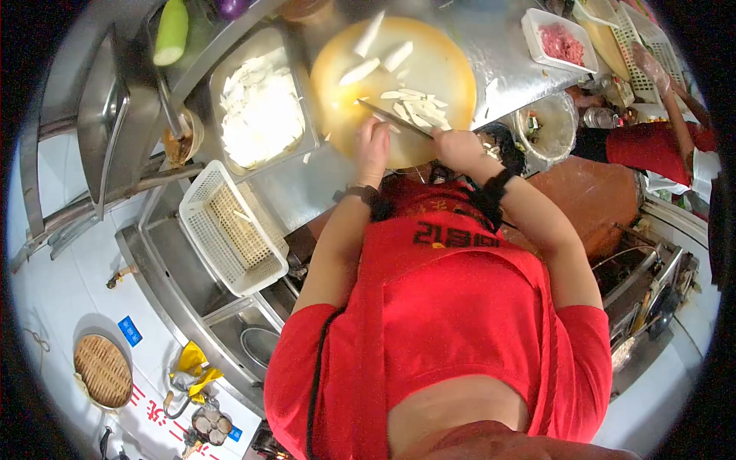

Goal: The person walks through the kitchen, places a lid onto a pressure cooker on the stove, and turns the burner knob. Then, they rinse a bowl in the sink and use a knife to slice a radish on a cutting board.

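My right hand [461, 150] grips the handle of a knife [399, 119], its blade slanting up and left across the round cutting board [330, 69]. My left hand [373, 149] is beside the blade near its tip, fingers bent and pressed together; what they hold, if anything, is hidden. Beyond the blade lies a pile of white vegetable slices [418, 106]. Larger peeled white pieces [360, 71] rest farther back on the board. To the left of the board, a metal tray [308, 130] holds a heap of white slices [261, 107].
A white plastic basket [264, 268] stands left of me. At right are a lined bin [546, 126] and a tub of pink minced meat [562, 44]. A green gourd [170, 34] lies at upper left. Another person's gloved hand [652, 70] reaches in at far right.
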Demonstrator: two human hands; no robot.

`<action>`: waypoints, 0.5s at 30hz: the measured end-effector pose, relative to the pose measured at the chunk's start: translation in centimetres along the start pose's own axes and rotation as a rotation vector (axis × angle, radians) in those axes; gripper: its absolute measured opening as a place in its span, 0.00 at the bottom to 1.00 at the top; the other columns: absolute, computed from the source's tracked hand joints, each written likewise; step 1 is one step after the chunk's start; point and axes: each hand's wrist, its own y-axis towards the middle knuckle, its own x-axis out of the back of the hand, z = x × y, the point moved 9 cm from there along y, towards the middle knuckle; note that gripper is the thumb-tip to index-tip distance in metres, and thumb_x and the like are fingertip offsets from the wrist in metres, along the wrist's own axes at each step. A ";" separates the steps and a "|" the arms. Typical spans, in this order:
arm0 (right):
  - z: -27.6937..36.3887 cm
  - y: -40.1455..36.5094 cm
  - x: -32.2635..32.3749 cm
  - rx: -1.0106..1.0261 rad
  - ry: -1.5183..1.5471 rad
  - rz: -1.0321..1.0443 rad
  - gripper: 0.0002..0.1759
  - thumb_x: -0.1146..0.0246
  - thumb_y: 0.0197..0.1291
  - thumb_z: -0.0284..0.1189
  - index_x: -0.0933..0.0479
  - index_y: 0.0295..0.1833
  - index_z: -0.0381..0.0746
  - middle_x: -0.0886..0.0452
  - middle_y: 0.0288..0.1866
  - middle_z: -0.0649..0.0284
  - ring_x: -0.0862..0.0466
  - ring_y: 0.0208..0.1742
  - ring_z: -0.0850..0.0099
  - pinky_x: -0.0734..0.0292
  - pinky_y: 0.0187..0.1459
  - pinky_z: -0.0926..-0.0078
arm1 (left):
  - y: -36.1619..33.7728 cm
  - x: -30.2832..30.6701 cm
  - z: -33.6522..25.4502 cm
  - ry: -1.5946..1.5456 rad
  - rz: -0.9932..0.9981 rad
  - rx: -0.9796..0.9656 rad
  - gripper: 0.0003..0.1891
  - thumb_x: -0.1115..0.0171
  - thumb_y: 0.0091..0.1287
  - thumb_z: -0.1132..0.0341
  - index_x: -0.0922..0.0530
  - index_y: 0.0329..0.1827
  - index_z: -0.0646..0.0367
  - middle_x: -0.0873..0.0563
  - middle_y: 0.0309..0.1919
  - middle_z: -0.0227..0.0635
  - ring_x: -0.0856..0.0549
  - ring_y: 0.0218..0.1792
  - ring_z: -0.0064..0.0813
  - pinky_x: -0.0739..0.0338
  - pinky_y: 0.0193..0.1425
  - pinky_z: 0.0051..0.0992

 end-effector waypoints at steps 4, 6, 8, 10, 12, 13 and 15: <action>-0.9 0.3 -0.1 -0.015 -0.044 -0.007 0.15 0.50 0.62 0.40 0.30 0.40 0.38 0.22 0.20 0.54 0.20 0.22 0.56 0.25 0.23 0.59 | 0.4 -0.1 0.1 0.005 0.020 -0.016 0.08 0.39 0.52 0.75 0.23 0.36 0.58 0.23 0.42 0.37 0.23 0.42 0.40 0.28 0.45 0.35; -1.1 -0.7 1.5 -0.035 -0.009 0.016 0.16 0.50 0.62 0.41 0.30 0.40 0.37 0.22 0.20 0.53 0.20 0.23 0.55 0.25 0.23 0.59 | 0.4 -0.3 0.3 0.005 0.005 -0.008 0.07 0.39 0.52 0.75 0.23 0.35 0.58 0.23 0.41 0.36 0.23 0.42 0.40 0.27 0.45 0.35; -0.7 -1.2 2.2 -0.060 0.018 0.055 0.17 0.50 0.62 0.41 0.30 0.40 0.37 0.21 0.21 0.51 0.19 0.23 0.54 0.25 0.24 0.58 | 0.0 -0.5 0.4 0.003 0.001 0.012 0.07 0.39 0.52 0.75 0.23 0.35 0.58 0.23 0.40 0.36 0.23 0.41 0.40 0.27 0.44 0.35; -0.2 -0.9 1.4 -0.019 -0.014 0.113 0.13 0.51 0.58 0.32 0.30 0.44 0.36 0.19 0.27 0.51 0.18 0.28 0.56 0.23 0.28 0.58 | 0.2 -0.1 0.1 -0.001 -0.004 -0.004 0.06 0.39 0.53 0.75 0.23 0.34 0.58 0.23 0.40 0.36 0.23 0.41 0.40 0.27 0.44 0.35; -0.2 0.0 -0.7 -0.035 -0.029 0.119 0.13 0.51 0.58 0.33 0.30 0.44 0.36 0.19 0.26 0.51 0.18 0.28 0.56 0.23 0.28 0.59 | 0.2 0.0 0.0 -0.002 -0.008 -0.004 0.06 0.39 0.53 0.75 0.23 0.34 0.58 0.23 0.40 0.36 0.23 0.41 0.40 0.27 0.43 0.35; -0.5 0.5 -1.6 -0.049 -0.048 0.123 0.13 0.51 0.59 0.33 0.29 0.44 0.36 0.19 0.26 0.51 0.18 0.28 0.56 0.23 0.28 0.59 | 0.5 0.1 0.0 -0.003 -0.017 -0.005 0.06 0.39 0.53 0.74 0.23 0.34 0.58 0.23 0.40 0.36 0.23 0.40 0.40 0.27 0.43 0.34; -0.6 0.3 0.0 -0.030 -0.024 0.101 0.13 0.51 0.59 0.33 0.29 0.43 0.36 0.19 0.26 0.51 0.18 0.27 0.56 0.23 0.28 0.59 | 0.8 0.1 -0.1 0.013 -0.016 -0.012 0.06 0.39 0.53 0.74 0.23 0.34 0.58 0.23 0.40 0.35 0.23 0.40 0.40 0.27 0.43 0.34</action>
